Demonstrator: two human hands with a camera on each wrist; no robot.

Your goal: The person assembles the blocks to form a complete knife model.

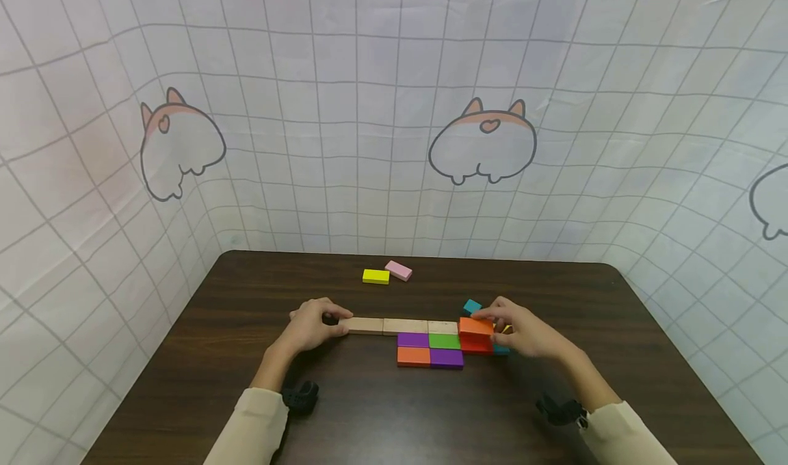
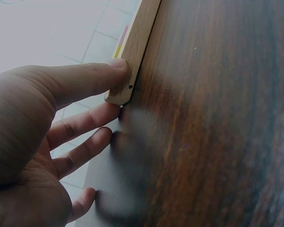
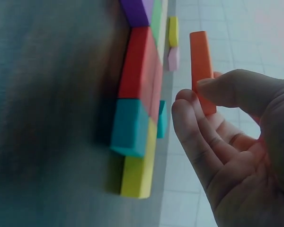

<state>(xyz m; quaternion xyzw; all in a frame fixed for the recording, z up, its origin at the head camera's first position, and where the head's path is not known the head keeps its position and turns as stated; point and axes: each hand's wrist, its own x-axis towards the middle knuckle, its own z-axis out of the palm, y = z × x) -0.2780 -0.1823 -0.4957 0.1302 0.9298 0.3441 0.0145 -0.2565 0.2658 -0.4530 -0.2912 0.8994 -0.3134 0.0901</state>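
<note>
Plain wooden blocks (image 1: 405,326) lie end to end in a row on the dark table. At the row's left end my left hand (image 1: 312,323) pinches the end wooden block (image 2: 139,45), thumb on its near face and index finger at its end. My right hand (image 1: 520,328) holds an orange block (image 3: 201,61) between thumb and fingers, raised above the coloured blocks. Below it sits a red block (image 3: 137,66), beside a teal block (image 3: 130,127) and a yellow block (image 3: 138,179). Purple (image 1: 413,340) and green (image 1: 444,342) blocks adjoin the wooden row.
Another orange block (image 1: 413,357) and a purple block (image 1: 447,359) form the nearest row. Behind the right hand lies a loose teal block (image 1: 472,306). Farther back are a yellow block (image 1: 375,276) and a pink block (image 1: 399,270). A grid-patterned curtain (image 1: 369,198) surrounds the table.
</note>
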